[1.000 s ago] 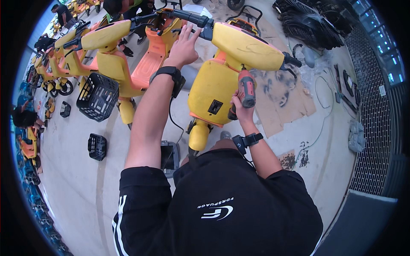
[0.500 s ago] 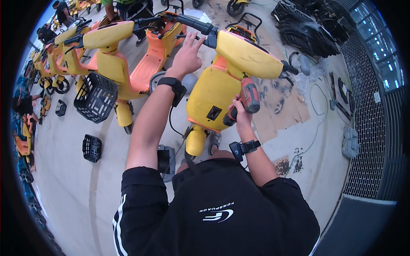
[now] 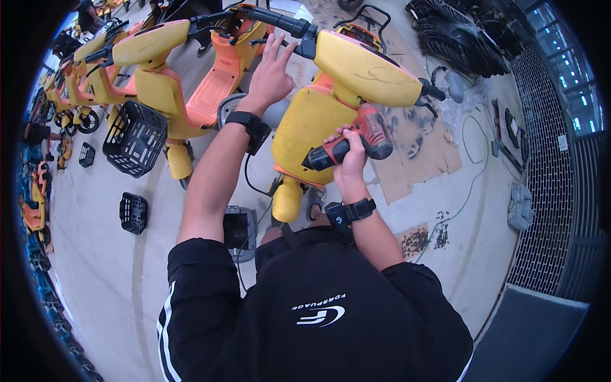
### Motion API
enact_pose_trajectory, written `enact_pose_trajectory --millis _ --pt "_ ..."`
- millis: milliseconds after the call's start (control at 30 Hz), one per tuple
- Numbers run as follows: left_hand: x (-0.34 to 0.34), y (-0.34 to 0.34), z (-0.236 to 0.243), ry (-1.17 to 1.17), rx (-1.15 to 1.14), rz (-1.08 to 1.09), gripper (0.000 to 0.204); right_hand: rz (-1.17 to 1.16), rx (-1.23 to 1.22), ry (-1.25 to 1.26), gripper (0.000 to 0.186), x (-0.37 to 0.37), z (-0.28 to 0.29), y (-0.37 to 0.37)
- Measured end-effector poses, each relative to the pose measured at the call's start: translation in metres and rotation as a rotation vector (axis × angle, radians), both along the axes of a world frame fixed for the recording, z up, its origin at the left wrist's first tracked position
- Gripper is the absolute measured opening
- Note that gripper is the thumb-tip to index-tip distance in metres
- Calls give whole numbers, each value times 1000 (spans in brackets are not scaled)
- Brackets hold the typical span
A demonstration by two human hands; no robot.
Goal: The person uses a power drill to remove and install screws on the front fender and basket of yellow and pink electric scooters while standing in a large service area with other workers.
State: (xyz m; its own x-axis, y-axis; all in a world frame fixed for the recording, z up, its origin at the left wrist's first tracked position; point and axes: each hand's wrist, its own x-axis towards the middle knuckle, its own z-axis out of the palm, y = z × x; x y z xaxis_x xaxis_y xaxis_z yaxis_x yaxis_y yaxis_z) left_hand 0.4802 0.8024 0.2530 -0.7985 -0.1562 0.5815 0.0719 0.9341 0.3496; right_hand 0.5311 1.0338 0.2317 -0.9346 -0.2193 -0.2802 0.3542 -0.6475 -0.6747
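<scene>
In front of me stands a yellow scooter (image 3: pixel 305 130) with an orange inner panel and a yellow handlebar cover (image 3: pixel 366 70). My left hand (image 3: pixel 272 76) is at the scooter's left brake lever, fingers stretched and apart; whether they touch the lever is hard to see. My right hand (image 3: pixel 349 149) is wrapped round the handle of a red and black cordless drill (image 3: pixel 375 134). The drill's tip points up at the underside of the handlebar cover, close to or touching it. Its black battery end sits before the yellow front panel.
More yellow scooters (image 3: pixel 162 95) line the left, one bearing a black basket (image 3: pixel 135 140). A second black basket (image 3: pixel 133 213) lies on the floor. Cardboard (image 3: pixel 414 156) spreads to the right, near small dark parts (image 3: pixel 415 242) and a thin green hose (image 3: pixel 463 213). Black parts (image 3: pixel 461 38) are piled far right.
The drill has turned in my right hand, its battery end swinging left across the front panel. My left hand stays by the brake lever. The whole view has shifted slightly.
</scene>
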Motion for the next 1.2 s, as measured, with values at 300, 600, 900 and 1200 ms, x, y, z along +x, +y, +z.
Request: enact_pose_trajectory --millis 300,600,900,1200 --pt "10 -1 12 -50 27 -37 70 1 -9 39 14 2 -2 -3" --pt "8 98 -32 -700 1508 -311 26 125 86 59 18 2 -5 38" --pt "-30 149 -42 -544 2219 -226 38 264 252 120 22 -17 -18 74" --pt "-40 149 -47 -418 2432 -231 39 414 413 207 22 -22 -21 97"
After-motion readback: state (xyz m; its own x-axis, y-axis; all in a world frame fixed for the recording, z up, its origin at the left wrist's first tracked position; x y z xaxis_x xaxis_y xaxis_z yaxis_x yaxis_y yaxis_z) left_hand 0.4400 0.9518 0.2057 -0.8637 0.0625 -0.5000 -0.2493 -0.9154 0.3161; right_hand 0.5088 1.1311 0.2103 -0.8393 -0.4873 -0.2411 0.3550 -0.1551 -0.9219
